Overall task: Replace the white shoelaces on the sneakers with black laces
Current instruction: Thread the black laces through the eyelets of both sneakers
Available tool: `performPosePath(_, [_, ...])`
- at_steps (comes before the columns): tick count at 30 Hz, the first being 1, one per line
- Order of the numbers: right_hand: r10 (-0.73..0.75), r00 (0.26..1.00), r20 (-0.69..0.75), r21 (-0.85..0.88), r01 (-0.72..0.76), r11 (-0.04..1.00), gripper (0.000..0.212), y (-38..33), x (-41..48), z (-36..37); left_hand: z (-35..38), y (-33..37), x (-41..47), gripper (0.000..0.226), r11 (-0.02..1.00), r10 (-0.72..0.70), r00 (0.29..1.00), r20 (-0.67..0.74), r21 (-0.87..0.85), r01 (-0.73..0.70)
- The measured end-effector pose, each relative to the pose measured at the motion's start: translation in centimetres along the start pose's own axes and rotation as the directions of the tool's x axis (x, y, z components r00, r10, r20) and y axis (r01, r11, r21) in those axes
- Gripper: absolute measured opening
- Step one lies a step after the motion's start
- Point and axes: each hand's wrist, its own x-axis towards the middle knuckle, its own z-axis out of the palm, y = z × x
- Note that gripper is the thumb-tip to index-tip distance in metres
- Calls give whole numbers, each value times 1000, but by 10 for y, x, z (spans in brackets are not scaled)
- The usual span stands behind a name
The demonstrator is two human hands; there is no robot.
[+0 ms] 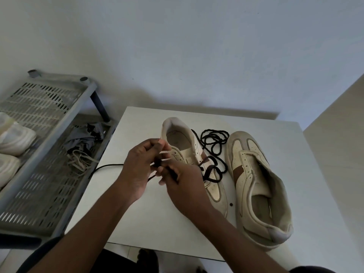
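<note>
Both hands met over the white table, the left hand and the right hand each pinching a black lace partly threaded through one sneaker. A second black lace lay coiled between it and the other sneaker. White laces sat on a gray rack beside the table.

A white table lies beneath the grip, with a small dark spot on its top down to the grip's right. Well to the left stands a grey slotted plastic shoe rack. A crumpled grey cloth sits on its lower shelf, and a pair of pale sneakers is further left on the upper shelf. Beyond the grip rises a plain white wall.
</note>
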Motion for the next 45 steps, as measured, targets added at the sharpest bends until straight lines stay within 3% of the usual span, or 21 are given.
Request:
performPosePath(3, [123,988,-93,128,-111,986,19,2,4,-7,4,1,-1,40,976,-31,994,-107,209,53])
performPosePath(5, [240,961,-136,234,-204,951,22,4,7,-8,4,-1,-3,43,876,33,967,-253,473,94])
performPosePath(6, [266,950,-161,242,-223,944,22,6,8,-8,5,-1,-3,46,845,44,957,-286,522,117])
performPosePath(9, [196,970,-147,135,-177,975,20,6,7,-7,15,3,-7,43,900,-14,981,-193,426,96])
performPosePath(12, [80,994,-73,-10,-81,997,19,7,4,-2,25,4,-6,24,918,78,992,-100,394,-33])
performPosePath(16, [27,998,-60,-130,-35,991,22,7,9,-14,31,0,0,26,964,131,976,-176,251,-84])
performPosePath(19, [131,980,-149,-155,-154,976,23,12,22,-45,35,-5,5,26,968,135,963,-232,239,-78])
performPosePath(21, [192,957,-216,-189,-234,954,16,22,30,-67,40,-11,4,23,911,146,971,-191,408,-56])
performPosePath(23, [247,955,-166,-271,-285,919,13,34,34,-74,47,-14,1,26,817,133,984,-119,575,-41])
performPosePath(27, [327,944,-43,-454,-310,835,31,50,36,-55,56,-20,2,38,688,232,971,-55,715,-124])
performPosePath(31, [325,945,-29,-537,-289,793,27,52,43,-56,60,-27,8,22,579,264,965,-6,801,-153])
performPosePath(33, [319,947,-37,-501,-294,814,17,51,45,-62,62,-29,10,8,551,278,961,-3,819,-157])
performPosePath(35, [325,945,-39,-452,-307,837,8,50,44,-68,63,-31,12,10,507,289,957,-31,853,-126])
performPosePath(38, [453,890,-55,-202,-455,867,11,54,45,-77,64,-30,9,18,458,273,959,-78,887,-58])
performPosePath(41, [614,789,-42,89,-609,788,18,56,44,-77,70,-31,4,21,364,329,941,-83,930,-45])
performPosePath(45, [708,706,3,254,-685,683,18,55,41,-75,75,-41,2,26,209,336,939,-72,978,0])
